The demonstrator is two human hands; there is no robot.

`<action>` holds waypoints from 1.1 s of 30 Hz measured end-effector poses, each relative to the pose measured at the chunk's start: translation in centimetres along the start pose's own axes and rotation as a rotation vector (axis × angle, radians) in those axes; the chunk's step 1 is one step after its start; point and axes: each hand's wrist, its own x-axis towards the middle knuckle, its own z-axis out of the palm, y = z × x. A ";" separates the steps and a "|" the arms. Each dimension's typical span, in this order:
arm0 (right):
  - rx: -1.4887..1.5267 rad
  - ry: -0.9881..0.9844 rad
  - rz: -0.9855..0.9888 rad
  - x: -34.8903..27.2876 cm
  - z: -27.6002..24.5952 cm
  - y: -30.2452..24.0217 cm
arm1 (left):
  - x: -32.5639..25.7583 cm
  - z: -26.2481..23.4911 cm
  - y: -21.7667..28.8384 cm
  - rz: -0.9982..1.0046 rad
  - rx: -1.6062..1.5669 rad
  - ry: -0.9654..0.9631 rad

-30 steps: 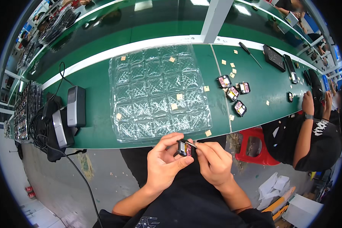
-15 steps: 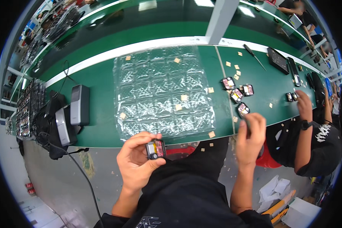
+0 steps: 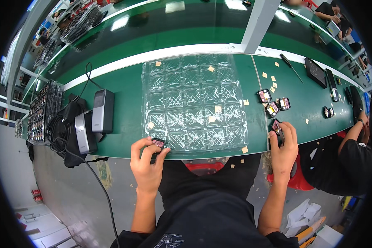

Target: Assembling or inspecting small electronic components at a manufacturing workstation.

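My left hand [image 3: 146,165] pinches a small black square electronic module [image 3: 158,143] at the near left corner pocket of a clear plastic tray [image 3: 186,110]. Reddish parts show inside the module's black casing. The tray has rows of square pockets and lies flat on the green table [image 3: 130,111]. To the right of the tray, my right hand [image 3: 284,157] has its fingers closed around another module [image 3: 277,127], which is tilted near the table top. Just beyond that hand sit three similar modules, among them an upper one [image 3: 264,96] and a right one [image 3: 284,103].
Small pale square pieces are scattered on tray and table. A screwdriver [image 3: 291,67] and a black box [image 3: 315,72] lie at the far right. Two grey boxy devices [image 3: 103,110] with cables stand at the left. A co-worker [image 3: 339,161] sits on the right.
My left hand has carried its module from in front of the table edge onto the tray's near left corner. My right hand has closed on the nearest module of the group. The view has shifted.
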 end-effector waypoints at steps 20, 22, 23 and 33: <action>0.015 0.016 -0.004 -0.1 0.2 0.2 | 0.0 -0.4 -0.2 0.152 0.107 -0.053; 0.017 0.020 -0.005 -0.1 0.2 0.2 | 0.4 -0.1 0.3 0.069 0.109 -0.068; 0.009 0.021 0.000 -0.1 0.2 0.2 | 0.3 0.0 0.2 0.069 0.108 -0.069; 0.242 0.024 -0.009 -0.8 -0.6 -0.9 | -0.6 -0.9 -1.1 0.173 0.145 -0.135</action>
